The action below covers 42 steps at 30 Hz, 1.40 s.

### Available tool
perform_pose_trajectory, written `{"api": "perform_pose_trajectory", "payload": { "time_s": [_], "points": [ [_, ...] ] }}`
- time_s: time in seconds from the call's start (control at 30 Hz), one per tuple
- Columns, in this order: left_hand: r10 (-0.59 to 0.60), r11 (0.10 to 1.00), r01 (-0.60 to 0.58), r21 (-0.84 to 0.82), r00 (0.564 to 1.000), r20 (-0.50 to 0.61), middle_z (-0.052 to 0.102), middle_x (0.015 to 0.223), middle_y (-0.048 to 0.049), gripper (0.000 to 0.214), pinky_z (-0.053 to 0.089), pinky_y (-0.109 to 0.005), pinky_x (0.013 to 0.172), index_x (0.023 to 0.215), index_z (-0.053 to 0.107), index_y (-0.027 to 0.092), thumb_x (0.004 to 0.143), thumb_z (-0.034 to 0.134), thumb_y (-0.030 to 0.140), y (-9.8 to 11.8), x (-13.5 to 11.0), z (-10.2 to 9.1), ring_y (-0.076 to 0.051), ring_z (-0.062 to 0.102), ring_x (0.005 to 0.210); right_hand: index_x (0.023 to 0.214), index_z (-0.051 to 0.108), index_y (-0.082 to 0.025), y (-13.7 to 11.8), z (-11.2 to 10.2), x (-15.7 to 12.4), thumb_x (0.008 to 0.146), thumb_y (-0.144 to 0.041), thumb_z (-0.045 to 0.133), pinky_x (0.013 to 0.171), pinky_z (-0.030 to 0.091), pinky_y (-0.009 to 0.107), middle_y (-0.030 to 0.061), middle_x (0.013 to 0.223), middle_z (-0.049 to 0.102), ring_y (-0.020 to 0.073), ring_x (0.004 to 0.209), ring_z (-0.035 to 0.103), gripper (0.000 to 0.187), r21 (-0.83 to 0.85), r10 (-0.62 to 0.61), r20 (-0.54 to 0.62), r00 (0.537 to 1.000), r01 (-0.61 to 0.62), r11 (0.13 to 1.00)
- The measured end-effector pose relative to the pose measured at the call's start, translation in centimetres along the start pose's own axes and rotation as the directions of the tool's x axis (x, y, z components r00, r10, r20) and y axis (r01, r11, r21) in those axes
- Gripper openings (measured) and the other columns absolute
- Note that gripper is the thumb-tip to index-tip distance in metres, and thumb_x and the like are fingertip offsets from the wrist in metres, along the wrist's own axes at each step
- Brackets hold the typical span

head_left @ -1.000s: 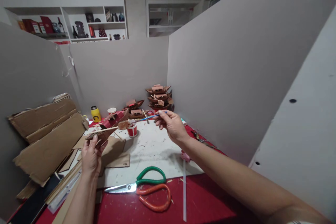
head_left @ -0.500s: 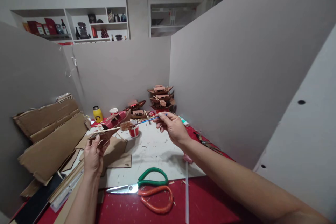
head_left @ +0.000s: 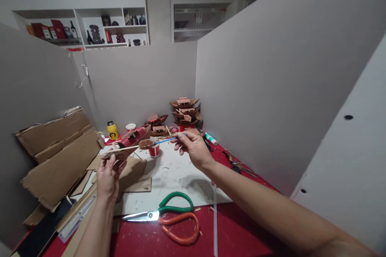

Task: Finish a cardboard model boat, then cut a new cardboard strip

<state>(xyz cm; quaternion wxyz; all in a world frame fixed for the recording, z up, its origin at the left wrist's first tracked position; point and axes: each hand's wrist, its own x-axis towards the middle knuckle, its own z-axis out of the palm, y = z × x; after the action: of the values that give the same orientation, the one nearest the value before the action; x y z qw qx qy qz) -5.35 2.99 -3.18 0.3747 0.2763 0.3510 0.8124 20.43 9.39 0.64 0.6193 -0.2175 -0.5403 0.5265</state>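
My left hand (head_left: 107, 178) is closed around a small brown cardboard piece on a thin wooden stick (head_left: 123, 149), held up above the cardboard scraps. My right hand (head_left: 193, 147) pinches a blue-handled paintbrush (head_left: 164, 140) whose brown-loaded tip touches the far end of that piece, just above a small red-and-white paint cup (head_left: 154, 150).
Green-and-orange scissors (head_left: 169, 215) lie on the red table near me, beside a long clear strip (head_left: 215, 217). Cardboard sheets (head_left: 57, 156) pile at the left. Stacked brown model boats (head_left: 184, 111), a yellow bottle (head_left: 112, 130) and a white cup stand at the back. Grey partition walls surround the desk.
My right hand and the brush have slid a little to the left and down along the piece. My left hand holds nearly still.
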Motion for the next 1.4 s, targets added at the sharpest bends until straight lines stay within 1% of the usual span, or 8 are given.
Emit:
{"api": "perform_pose_trajectory", "payload": {
  "time_s": [0.13,0.33,0.57,0.7,0.8,1.03,1.27,1.4],
  "points": [
    [0.010,1.000,-0.010,0.005,1.000,0.013,0.070,0.091,-0.0001,0.032,0.054,-0.035,0.079,0.094,0.064,0.023,0.065,0.077,0.029,-0.2,0.2,-0.1,-0.015,0.067,0.080,0.076,0.069,-0.016,-0.1,-0.3,-0.4,0.071,-0.045,0.072,0.037,0.043,0.016,0.0053,0.070,0.071,0.0107,0.051,0.061,0.029,-0.001,0.008,0.007,1.000,-0.008,1.000],
    [0.004,1.000,-0.004,0.014,1.000,0.017,0.070,0.090,0.0005,0.034,0.054,-0.035,0.079,0.096,0.065,0.023,0.065,0.078,0.029,0.0,0.0,0.1,-0.014,0.067,0.077,0.079,0.069,-0.018,-0.8,-0.3,0.0,0.071,-0.046,0.072,0.038,0.043,0.017,0.0044,0.074,0.072,0.0103,0.052,0.061,0.029,0.009,-0.042,-0.033,0.999,0.043,0.999],
    [0.015,1.000,-0.015,0.025,1.000,0.017,0.070,0.089,-0.0004,0.038,0.053,-0.038,0.079,0.099,0.064,0.023,0.064,0.078,0.031,0.0,-0.1,0.0,-0.016,0.067,0.077,0.075,0.070,-0.016,-0.3,-0.7,-0.4,0.072,-0.044,0.072,0.038,0.042,0.017,0.0056,0.070,0.072,0.0110,0.051,0.060,0.028,-0.021,-0.007,0.002,1.000,0.007,1.000],
    [0.019,0.999,-0.020,0.028,1.000,0.022,0.070,0.090,-0.0002,0.036,0.053,-0.036,0.079,0.097,0.064,0.023,0.064,0.078,0.030,0.0,-0.1,-0.1,-0.015,0.067,0.078,0.078,0.069,-0.018,-0.6,-0.9,-0.1,0.072,-0.046,0.071,0.039,0.042,0.017,0.0046,0.072,0.072,0.0105,0.052,0.060,0.029,-0.002,-0.031,-0.035,0.999,0.031,1.000],
    [0.028,0.999,-0.028,0.024,0.999,0.027,0.069,0.093,-0.0006,0.038,0.054,-0.035,0.078,0.100,0.065,0.024,0.065,0.078,0.030,0.0,-0.2,0.0,-0.015,0.067,0.079,0.078,0.068,-0.018,-0.8,-0.9,0.1,0.070,-0.047,0.072,0.038,0.042,0.017,0.0045,0.072,0.072,0.0103,0.051,0.060,0.030,0.000,-0.036,-0.047,0.998,0.036,0.999],
    [0.044,0.999,-0.044,0.008,0.999,0.008,0.069,0.090,0.0000,0.033,0.055,-0.033,0.076,0.095,0.065,0.023,0.065,0.078,0.029,0.2,-0.1,-0.1,-0.015,0.066,0.078,0.075,0.070,-0.015,-0.5,-1.4,-0.5,0.069,-0.044,0.074,0.038,0.043,0.016,0.0066,0.069,0.071,0.0111,0.051,0.061,0.030,-0.022,0.022,0.007,1.000,-0.021,1.000],
    [0.039,0.999,-0.039,0.010,0.999,0.017,0.070,0.090,-0.0002,0.032,0.055,-0.035,0.078,0.096,0.064,0.023,0.066,0.077,0.028,0.0,0.0,-0.2,-0.015,0.067,0.077,0.079,0.068,-0.018,-1.2,-1.8,0.4,0.069,-0.048,0.072,0.038,0.042,0.016,0.0037,0.071,0.071,0.0097,0.051,0.060,0.032,-0.006,-0.031,-0.072,0.997,0.031,0.999],
    [0.040,0.999,-0.040,-0.009,0.999,0.011,0.070,0.089,-0.0004,0.032,0.055,-0.034,0.077,0.096,0.064,0.022,0.067,0.077,0.028,0.0,0.2,-0.3,-0.015,0.067,0.078,0.077,0.068,-0.016,-1.0,-2.2,0.4,0.068,-0.048,0.074,0.038,0.042,0.016,0.0044,0.068,0.070,0.0101,0.050,0.059,0.034,-0.042,0.003,-0.050,0.999,-0.005,0.999]
  ]
}}
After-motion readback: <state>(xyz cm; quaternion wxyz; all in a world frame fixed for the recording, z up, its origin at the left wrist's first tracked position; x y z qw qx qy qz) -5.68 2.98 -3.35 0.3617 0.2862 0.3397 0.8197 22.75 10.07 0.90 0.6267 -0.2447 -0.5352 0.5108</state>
